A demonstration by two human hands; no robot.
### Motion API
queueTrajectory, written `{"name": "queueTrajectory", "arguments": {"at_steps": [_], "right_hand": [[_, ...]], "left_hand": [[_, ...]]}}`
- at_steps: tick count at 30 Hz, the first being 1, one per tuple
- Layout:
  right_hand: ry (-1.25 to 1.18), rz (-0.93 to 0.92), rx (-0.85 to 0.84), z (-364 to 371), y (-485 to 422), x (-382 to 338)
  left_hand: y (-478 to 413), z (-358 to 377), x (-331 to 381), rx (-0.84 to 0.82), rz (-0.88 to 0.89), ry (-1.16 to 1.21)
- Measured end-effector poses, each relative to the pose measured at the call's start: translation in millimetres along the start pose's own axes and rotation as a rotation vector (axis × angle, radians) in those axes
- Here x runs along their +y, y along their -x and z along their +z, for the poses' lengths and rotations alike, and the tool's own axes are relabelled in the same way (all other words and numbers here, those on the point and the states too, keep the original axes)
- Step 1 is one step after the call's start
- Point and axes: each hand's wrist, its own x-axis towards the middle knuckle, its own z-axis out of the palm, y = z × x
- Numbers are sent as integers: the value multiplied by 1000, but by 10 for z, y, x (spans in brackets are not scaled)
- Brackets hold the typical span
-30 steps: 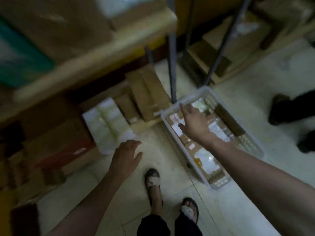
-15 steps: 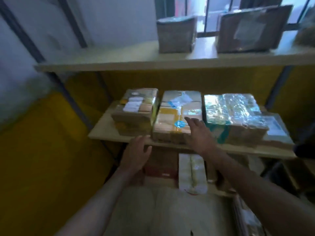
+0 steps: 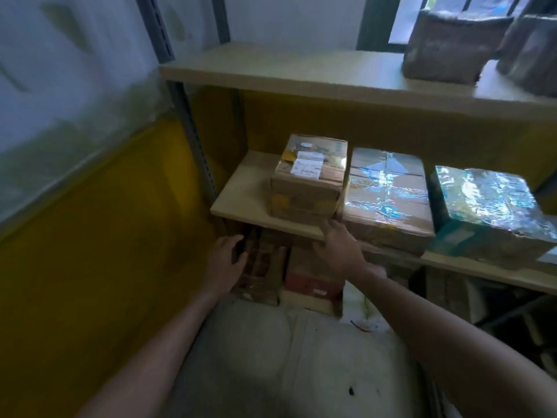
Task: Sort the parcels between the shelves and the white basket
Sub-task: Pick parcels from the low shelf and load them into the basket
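Neither grip is holding anything: your right hand [image 3: 337, 247] is reaching with fingers spread and loose at the front edge of the middle shelf [image 3: 241, 203], just below the near corner of the labelled cardboard parcel [image 3: 307, 179], and your left hand [image 3: 226, 260] is hanging open lower down, in front of the dim boxes on the bottom shelf [image 3: 262, 267]. The labelled parcel looks like the one you are going for, so you are probably best off bringing the left hand up to its free left side while the right is sliding to the seam where it is sitting just beside, perhaps touching, the taped parcel [image 3: 388, 194]. That seam is looking tight, so consider drawing the box a little toward you first, until both palms are getting flat purchase on opposite faces. The glossy tape and film are likely making the surfaces slippery, so you should be pressing on bare cardboard where you can and supporting the underside as it is clearing the shelf. Watch that the neighbour is not dragging along; the foil-wrapped teal parcel [image 3: 488, 209] farther right is lying well clear of your reach. Two more parcels are standing on the top shelf [image 3: 301, 67], blurred. The white basket is not showing in this view, so you are needing to turn carefully with the load held close.
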Motion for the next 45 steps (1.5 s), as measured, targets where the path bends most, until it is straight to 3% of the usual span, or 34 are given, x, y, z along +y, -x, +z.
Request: {"name": "queueTrajectory", "arguments": {"at_steps": [8, 13, 15, 21, 24, 26, 30, 35, 39, 41, 45], "right_hand": [[-35, -18, -290, 1043, -421, 224], [-177, 17, -390, 2083, -778, 595], [-89, 8, -445, 2570, -866, 776], [-139, 52, -384, 3911, -1158, 1211], [19, 35, -400, 4610, -1252, 1462], [145, -26, -342, 5018, -1341, 1602], [185, -101, -321, 5585, -1521, 1761], [128, -127, -236, 6055, -1667, 1961], [-22, -153, -141, 6129, -1704, 2043], [-91, -162, -123, 5989, -1683, 2013], [-315, -204, -50, 5380, -1563, 1871]], "left_hand": [[-156, 721, -758, -57, -192, 97], [-428, 1334, -1602, -16, -261, 141], [-457, 1618, -1947, -7, -242, 133], [-843, 2528, -2972, -88, -205, 116], [-980, 3048, -3492, -133, -224, 147], [-1083, 3317, -3763, -111, -157, 299], [-1342, 3795, -4216, -86, -172, 357], [-1692, 4290, -4610, -68, -111, 288], [-1747, 4449, -4603, -39, -195, 593], [-1691, 4415, -4607, 24, -159, 590], [-1637, 4011, -4412, 147, -97, 885]]}}
